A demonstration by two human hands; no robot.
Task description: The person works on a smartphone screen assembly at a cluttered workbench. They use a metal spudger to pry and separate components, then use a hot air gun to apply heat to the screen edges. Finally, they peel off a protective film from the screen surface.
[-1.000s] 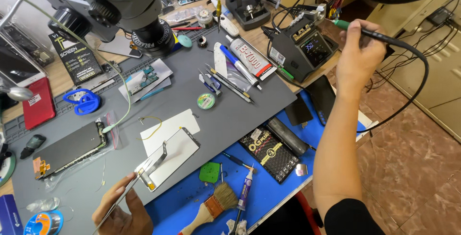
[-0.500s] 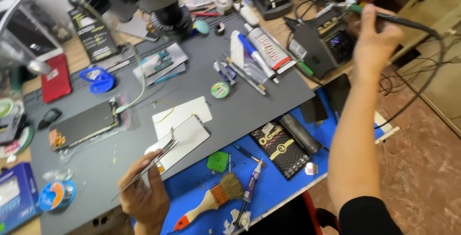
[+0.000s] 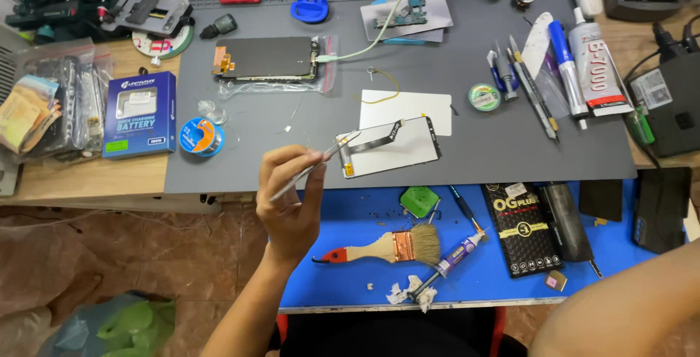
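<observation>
Left hand: (image 3: pixel 290 195) raised over the near edge of the grey work mat (image 3: pixel 240 160), thumb and fingertips pinched together on a pair of metal tweezers (image 3: pixel 315 165).
Tweezers: slanted up to the right, tips reaching the left end of the white phone screen panel (image 3: pixel 390 148), at or just above its corner; contact cannot be told.
Screen panel: lies flat on the mat, face down, a dark flex ribbon (image 3: pixel 383 138) across its back; a white sheet (image 3: pixel 405 107) lies partly under it on the far side.
Right hand: out of view; only the forearm (image 3: pixel 620 309) crosses the lower right corner, so its grip cannot be told.
Mat, far left: dark phone (image 3: pixel 266 58) resting on a clear bag, a cable plugged at its right end.
Mat, left edge: blue solder spool (image 3: pixel 200 137), beside a blue battery box (image 3: pixel 139 114) on the wooden bench.
Mat, right: green tape roll (image 3: pixel 484 97), pens and tools, white glue tube (image 3: pixel 594 65).
Blue mat, near edge: brush with red handle tip (image 3: pixel 386 247), green plastic pick (image 3: pixel 419 201), syringe with purple label (image 3: pixel 456 256), black packet (image 3: pixel 521 227).
</observation>
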